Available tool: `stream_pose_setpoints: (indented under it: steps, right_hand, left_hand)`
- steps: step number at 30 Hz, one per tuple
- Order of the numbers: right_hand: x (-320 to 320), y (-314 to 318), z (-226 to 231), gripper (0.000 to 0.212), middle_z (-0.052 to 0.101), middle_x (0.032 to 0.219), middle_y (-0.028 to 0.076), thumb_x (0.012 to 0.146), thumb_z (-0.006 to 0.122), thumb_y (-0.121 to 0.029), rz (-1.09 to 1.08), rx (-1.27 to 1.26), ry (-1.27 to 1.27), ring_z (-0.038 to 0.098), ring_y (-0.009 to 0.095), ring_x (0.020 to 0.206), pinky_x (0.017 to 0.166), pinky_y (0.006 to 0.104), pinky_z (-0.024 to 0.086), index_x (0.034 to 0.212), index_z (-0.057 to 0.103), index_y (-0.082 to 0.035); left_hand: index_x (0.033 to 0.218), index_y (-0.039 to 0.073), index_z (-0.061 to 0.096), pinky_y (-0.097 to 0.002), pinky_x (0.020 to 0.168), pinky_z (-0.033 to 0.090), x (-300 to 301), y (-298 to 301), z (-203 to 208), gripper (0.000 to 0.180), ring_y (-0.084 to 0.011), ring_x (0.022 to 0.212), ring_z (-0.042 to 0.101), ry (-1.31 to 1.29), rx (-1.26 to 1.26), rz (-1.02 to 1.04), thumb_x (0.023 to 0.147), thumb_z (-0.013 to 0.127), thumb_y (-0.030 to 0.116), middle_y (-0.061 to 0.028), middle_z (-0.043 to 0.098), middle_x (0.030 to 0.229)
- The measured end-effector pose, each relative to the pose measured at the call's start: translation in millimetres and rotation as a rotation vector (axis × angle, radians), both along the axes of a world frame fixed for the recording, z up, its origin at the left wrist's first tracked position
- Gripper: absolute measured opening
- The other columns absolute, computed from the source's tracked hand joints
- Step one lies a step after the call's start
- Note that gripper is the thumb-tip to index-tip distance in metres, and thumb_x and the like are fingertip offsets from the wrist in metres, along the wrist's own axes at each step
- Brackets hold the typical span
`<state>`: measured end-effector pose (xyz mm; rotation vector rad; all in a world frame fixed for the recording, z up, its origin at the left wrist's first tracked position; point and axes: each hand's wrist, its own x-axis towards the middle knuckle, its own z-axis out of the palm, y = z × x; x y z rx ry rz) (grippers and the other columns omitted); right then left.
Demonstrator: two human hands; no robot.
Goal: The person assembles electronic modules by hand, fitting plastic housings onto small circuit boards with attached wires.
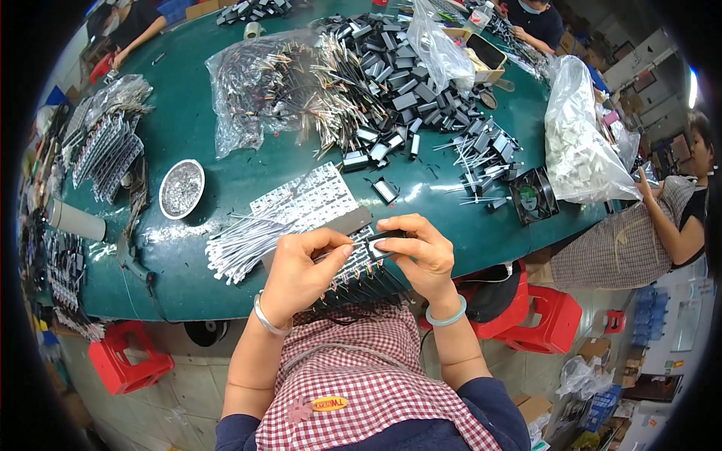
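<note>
At the near edge of the table, my right hand (423,255) grips a small black plastic case (386,240) with a pale inside, between thumb and fingers. Just left of it, my left hand (304,267) is closed in a pinch; what lies between its fingertips is too small to make out. A dark grey block (350,221) lies behind my fingertips. Under and beside my left hand are white panels (323,188) and a bundle of white cable ties or leads (235,248). Black leads with coloured ends (361,279) lie below my hands, partly hidden.
A loose case (386,190) lies beyond my hands, before a heap of black cases (421,83) and a bag of wires (259,90). A white bowl (182,189) stands left; a fan (533,197) and white bag (583,143) stand right. Other people sit around the table.
</note>
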<state>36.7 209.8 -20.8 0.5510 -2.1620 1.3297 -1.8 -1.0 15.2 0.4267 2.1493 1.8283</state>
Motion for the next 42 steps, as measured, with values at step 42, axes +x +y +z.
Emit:
stream_pose_setpoints:
  steps: [42]
  right_hand:
    - [13, -6, -4, 0.03, 0.07, 0.107, 0.014, 0.065, 0.077, 0.01, 0.136, -0.095, -0.143, 0.067, 0.028, 0.096, 0.078, 0.0332, 0.056, 0.091, 0.074, -0.005]
  left_hand:
    - [0.094, -0.005, 0.071, -0.0204, 0.047, 0.043, 2, -9, -4, 0.016, -0.0043, 0.055, 0.055, -0.278, -0.036, -0.183, 0.09, 0.072, 0.01, -0.0005, 0.065, 0.067]
